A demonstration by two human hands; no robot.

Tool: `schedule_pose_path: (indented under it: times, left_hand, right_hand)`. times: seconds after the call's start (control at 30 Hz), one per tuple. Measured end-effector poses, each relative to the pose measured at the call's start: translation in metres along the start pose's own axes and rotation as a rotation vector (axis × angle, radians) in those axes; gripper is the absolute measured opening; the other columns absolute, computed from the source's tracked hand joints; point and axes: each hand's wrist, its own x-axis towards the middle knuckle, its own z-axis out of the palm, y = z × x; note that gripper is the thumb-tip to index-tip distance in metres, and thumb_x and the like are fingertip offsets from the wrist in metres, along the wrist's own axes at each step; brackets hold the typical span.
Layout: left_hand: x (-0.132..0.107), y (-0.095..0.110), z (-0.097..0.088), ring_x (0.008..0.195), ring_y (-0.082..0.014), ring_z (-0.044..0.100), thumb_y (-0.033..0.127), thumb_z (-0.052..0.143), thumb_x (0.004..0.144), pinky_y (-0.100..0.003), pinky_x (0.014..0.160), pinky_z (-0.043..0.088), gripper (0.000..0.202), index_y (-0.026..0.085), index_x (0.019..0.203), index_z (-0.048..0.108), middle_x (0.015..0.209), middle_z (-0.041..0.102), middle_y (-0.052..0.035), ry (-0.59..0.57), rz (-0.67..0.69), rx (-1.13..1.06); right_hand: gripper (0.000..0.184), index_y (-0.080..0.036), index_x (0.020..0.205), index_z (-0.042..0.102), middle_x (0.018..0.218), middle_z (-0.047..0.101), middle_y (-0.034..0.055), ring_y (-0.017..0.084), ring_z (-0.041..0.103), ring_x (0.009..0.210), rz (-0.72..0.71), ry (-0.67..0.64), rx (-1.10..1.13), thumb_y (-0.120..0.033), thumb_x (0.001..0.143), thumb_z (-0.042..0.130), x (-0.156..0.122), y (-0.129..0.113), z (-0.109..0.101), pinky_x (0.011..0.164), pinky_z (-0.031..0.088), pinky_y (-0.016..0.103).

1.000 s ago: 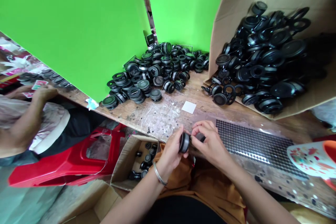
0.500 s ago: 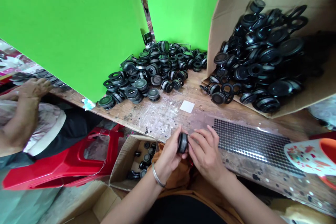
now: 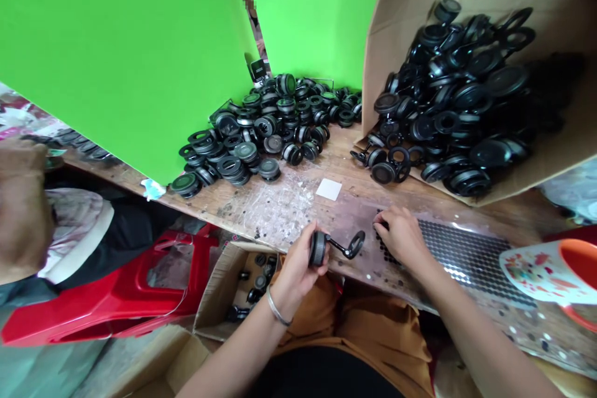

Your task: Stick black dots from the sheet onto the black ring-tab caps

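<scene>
My left hand [image 3: 301,259] is wrapped round a black round holder [image 3: 318,249] with a ribbed edge, just off the table's front edge. From the holder, a thin hinged arm with a ring [image 3: 357,245] sticks out to the right. My right hand [image 3: 400,233] is at the left end of a sheet of small black round dots [image 3: 466,255], thumb and forefinger pinched together at its upper corner. Whether a dot is between those fingertips cannot be made out. A small white square card [image 3: 329,189] lies on the table beyond my hands.
Similar holders are piled against green panels [image 3: 116,62], and more fill a cardboard box [image 3: 373,62] tipped toward me. At right stands a patterned mug [image 3: 529,270]. Below the table edge are a smaller open box [image 3: 209,292] and a red stool [image 3: 112,298]. Another person's arm [image 3: 21,211] is at left.
My right hand has left the holder and moved right to the dot sheet. The holder's ring arm now shows, swung out. The other person's arm has moved toward the left edge.
</scene>
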Motion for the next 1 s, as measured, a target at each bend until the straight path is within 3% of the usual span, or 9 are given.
schedule_pose_path:
  times: [0.17,0.33,0.43,0.53,0.6,0.77,1.0]
  left_hand:
    - [-0.003,0.002,0.004,0.037,-0.0066,0.042,0.041,0.045,0.095,-0.014,0.031,0.023,0.030,0.016,0.081,0.054,0.052,0.050,0.0028,0.043,-0.003,-0.001]
    - [-0.004,0.002,0.003,0.037,-0.0076,0.042,0.046,0.055,0.088,-0.015,0.031,0.025,0.031,0.017,0.079,0.056,0.051,0.049,0.0037,0.090,0.080,0.010]
    - [-0.004,-0.001,0.000,0.036,-0.0081,0.041,0.053,0.062,0.080,-0.016,0.030,0.027,0.036,0.017,0.079,0.057,0.050,0.048,0.0048,0.118,0.191,0.033]
    - [-0.006,-0.004,-0.002,0.035,-0.0075,0.039,0.059,0.065,0.076,-0.017,0.030,0.029,0.042,0.017,0.078,0.059,0.051,0.047,0.0058,0.123,0.325,0.075]
    - [-0.006,-0.005,-0.002,0.036,-0.0076,0.039,0.060,0.064,0.077,-0.018,0.030,0.030,0.044,0.017,0.078,0.060,0.051,0.046,0.0060,0.118,0.381,0.105]
    - [-0.008,-0.008,0.001,0.038,-0.0087,0.039,0.060,0.061,0.080,-0.018,0.031,0.033,0.042,0.018,0.079,0.060,0.051,0.043,0.0064,0.125,0.429,0.163]
    - [-0.012,-0.011,0.005,0.038,-0.0089,0.038,0.059,0.059,0.083,-0.018,0.030,0.034,0.041,0.019,0.078,0.057,0.050,0.043,0.0064,0.132,0.447,0.194]
  right_hand:
    - [0.015,-0.019,0.073,0.063,0.088,0.065,0.0075,0.025,0.049,0.091,-0.023,-0.025,-0.054,-0.016,0.085,0.055,0.006,-0.008,-0.001,0.075,0.029,0.034]
    - [0.014,-0.017,0.074,0.062,0.089,0.064,0.0096,0.028,0.049,0.092,-0.023,0.010,-0.122,-0.016,0.086,0.055,0.002,-0.012,0.001,0.077,0.030,0.038]
    - [0.010,-0.016,0.078,0.061,0.090,0.062,0.0093,0.027,0.049,0.092,-0.069,0.199,-0.096,-0.018,0.087,0.057,-0.010,-0.020,0.002,0.081,0.034,0.040]
    - [0.004,-0.017,0.083,0.060,0.099,0.060,0.0085,0.026,0.050,0.099,-0.198,0.459,0.119,-0.018,0.087,0.060,-0.027,-0.040,-0.002,0.088,0.038,0.042]
    - [0.004,-0.018,0.084,0.059,0.104,0.059,0.0081,0.026,0.050,0.105,-0.282,0.528,0.243,-0.016,0.086,0.061,-0.037,-0.058,-0.005,0.094,0.038,0.044]
    - [0.010,-0.019,0.083,0.059,0.108,0.058,0.0076,0.028,0.047,0.112,-0.316,0.529,0.275,-0.009,0.084,0.061,-0.049,-0.092,0.000,0.100,0.035,0.051]
    - [0.008,-0.019,0.078,0.061,0.105,0.060,0.0082,0.030,0.048,0.108,-0.223,0.454,0.276,-0.013,0.083,0.063,-0.048,-0.092,0.008,0.093,0.038,0.050]
